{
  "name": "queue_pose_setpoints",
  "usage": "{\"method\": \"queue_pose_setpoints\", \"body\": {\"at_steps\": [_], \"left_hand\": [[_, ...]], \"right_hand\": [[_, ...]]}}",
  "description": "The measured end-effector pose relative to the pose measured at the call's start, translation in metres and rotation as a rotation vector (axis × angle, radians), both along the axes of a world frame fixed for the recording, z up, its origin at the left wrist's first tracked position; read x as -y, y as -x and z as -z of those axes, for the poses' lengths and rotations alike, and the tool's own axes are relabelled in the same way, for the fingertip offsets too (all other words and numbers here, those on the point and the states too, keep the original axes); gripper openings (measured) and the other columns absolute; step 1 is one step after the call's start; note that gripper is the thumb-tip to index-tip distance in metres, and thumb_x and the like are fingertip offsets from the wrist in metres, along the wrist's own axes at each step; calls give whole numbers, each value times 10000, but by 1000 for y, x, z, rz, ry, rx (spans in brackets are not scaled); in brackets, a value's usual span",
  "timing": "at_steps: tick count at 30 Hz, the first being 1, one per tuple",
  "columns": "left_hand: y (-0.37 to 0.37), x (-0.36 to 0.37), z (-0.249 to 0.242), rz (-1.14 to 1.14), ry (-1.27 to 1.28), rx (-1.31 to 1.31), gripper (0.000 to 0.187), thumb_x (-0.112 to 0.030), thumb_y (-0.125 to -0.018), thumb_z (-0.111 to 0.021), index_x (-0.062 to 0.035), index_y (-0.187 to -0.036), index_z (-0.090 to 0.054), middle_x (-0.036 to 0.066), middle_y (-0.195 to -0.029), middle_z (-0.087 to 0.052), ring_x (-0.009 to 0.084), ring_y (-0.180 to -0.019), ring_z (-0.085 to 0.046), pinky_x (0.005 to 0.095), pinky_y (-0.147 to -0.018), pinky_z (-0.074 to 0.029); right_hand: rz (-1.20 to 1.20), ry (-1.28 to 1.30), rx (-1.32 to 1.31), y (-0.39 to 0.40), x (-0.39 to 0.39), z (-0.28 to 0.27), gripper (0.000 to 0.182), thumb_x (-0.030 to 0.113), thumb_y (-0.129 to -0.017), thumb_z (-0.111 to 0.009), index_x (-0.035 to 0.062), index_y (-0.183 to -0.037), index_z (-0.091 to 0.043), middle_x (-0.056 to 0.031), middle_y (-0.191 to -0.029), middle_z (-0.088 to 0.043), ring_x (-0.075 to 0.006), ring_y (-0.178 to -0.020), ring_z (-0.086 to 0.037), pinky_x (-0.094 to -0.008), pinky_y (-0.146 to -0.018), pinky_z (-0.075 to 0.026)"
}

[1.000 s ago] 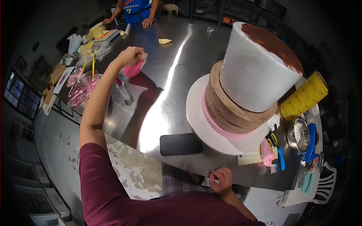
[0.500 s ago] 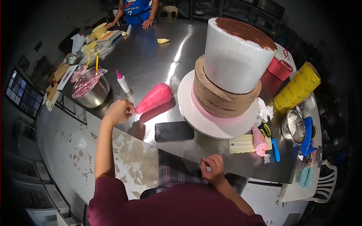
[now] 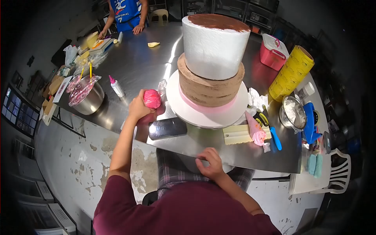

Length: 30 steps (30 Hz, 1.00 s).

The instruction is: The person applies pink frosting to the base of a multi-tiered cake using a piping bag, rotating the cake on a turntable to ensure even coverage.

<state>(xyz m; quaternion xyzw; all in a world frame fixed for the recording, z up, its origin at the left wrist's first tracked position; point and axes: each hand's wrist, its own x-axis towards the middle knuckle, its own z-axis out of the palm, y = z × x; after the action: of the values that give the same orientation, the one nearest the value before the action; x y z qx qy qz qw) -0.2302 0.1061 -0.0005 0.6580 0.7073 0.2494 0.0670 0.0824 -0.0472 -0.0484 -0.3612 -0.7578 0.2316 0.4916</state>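
Note:
My left hand (image 3: pixel 138 106) is wrapped round a piping bag (image 3: pixel 152 98) of pink icing, whose rounded end faces away from me; its tip is hidden. My right hand (image 3: pixel 210 164) hovers at the table's front edge, fingers loosely curled with nothing visible in them. Ahead stands a two-tier cake: a brown frosted lower tier (image 3: pixel 211 91) on a white turntable (image 3: pixel 176 102), and a silvery-white upper tier (image 3: pixel 215 49) with brown on top. A black phone (image 3: pixel 167 128) lies between my left hand and the turntable.
Left are a dropper-like bottle (image 3: pixel 116 87) and a steel bowl (image 3: pixel 93 100). Right are a smaller pink piping bag (image 3: pixel 255 131), scissors (image 3: pixel 261 118), a blue-handled tool (image 3: pixel 275 139), a metal bowl (image 3: pixel 293 113) and a yellow roll (image 3: pixel 291 74). Someone in a blue jersey (image 3: pixel 124 13) stands across the table.
My left hand has closed round the pink piping bag, which has turned from lying sideways to pointing its round end away. My right hand stays near the edge. The view has shifted right.

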Motion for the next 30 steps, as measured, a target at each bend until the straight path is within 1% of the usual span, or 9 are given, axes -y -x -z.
{"method": "queue_pose_setpoints", "body": {"at_steps": [7,9,13,17,18,23,25,26,30], "left_hand": [[-3,80,-31,105,-277,209,726,-181,-494,-771,-107,-1142,-452,142,-955,-629,311,-896,-614,375,-773,-483],[-20,114,-45,192,-311,332,755,-175,-492,-784,-79,-1158,-441,129,-974,-622,283,-907,-618,355,-789,-477],[-70,170,-55,330,-212,497,788,-157,-489,-793,-45,-1174,-423,141,-1018,-597,268,-939,-603,343,-819,-467],[-115,198,-45,318,-84,494,786,-128,-481,-789,-35,-1167,-418,169,-1053,-571,297,-976,-580,358,-827,-463],[-128,201,-43,317,-107,495,790,-130,-479,-789,-35,-1169,-415,170,-1056,-568,300,-982,-576,361,-829,-461],[-179,213,-34,338,-71,525,826,-164,-491,-811,-14,-1182,-386,172,-1073,-541,309,-989,-558,365,-850,-447],[-182,202,-47,624,91,561,952,-220,-476,-848,-7,-1253,-340,163,-1180,-490,273,-1078,-509,360,-920,-401],[-178,191,-45,784,154,602,992,-237,-469,-858,-7,-1275,-326,157,-1209,-475,260,-1107,-488,359,-943,-382],[-181,138,-13,1302,726,941,1057,-245,-467,-876,16,-1320,-308,124,-1289,-419,228,-1195,-402,354,-1013,-311]], "right_hand": [[-254,248,-48,32,-2,-38,275,100,-750,-657,29,-1006,-587,-136,-1014,-568,-266,-887,-566,-337,-770,-464],[-387,290,-77,44,-9,-46,527,148,-787,-647,12,-1250,-436,-158,-1213,-483,-250,-1133,-463,-346,-973,-344],[-602,587,-598,73,-10,-61,697,255,-814,-637,-47,-1330,-278,-165,-1310,-375,-228,-1253,-311,-337,-1040,-242],[-563,680,-529,43,-1,-83,413,123,-865,-547,2,-1248,-452,-136,-1300,-412,-193,-1203,-385,-322,-1006,-299],[-466,595,-542,40,0,-77,233,140,-900,-491,10,-1070,-585,-149,-1222,-488,-194,-1120,-457,-301,-956,-343],[-276,384,-409,-13,16,-85,340,278,-952,-392,14,-915,-603,-185,-1153,-540,-216,-1017,-537,-314,-861,-420],[-303,318,-439,-37,23,-94,401,332,-957,-369,8,-897,-598,-187,-1153,-541,-221,-1027,-541,-326,-851,-435],[-419,357,-454,-47,24,-94,466,393,-957,-318,33,-853,-595,-164,-1142,-556,-258,-1091,-512,-395,-943,-373],[-612,142,-309,-66,16,-96,319,262,-953,-370,90,-837,-612,-102,-1175,-552,-270,-1170,-457,-449,-1064,-140]]}}
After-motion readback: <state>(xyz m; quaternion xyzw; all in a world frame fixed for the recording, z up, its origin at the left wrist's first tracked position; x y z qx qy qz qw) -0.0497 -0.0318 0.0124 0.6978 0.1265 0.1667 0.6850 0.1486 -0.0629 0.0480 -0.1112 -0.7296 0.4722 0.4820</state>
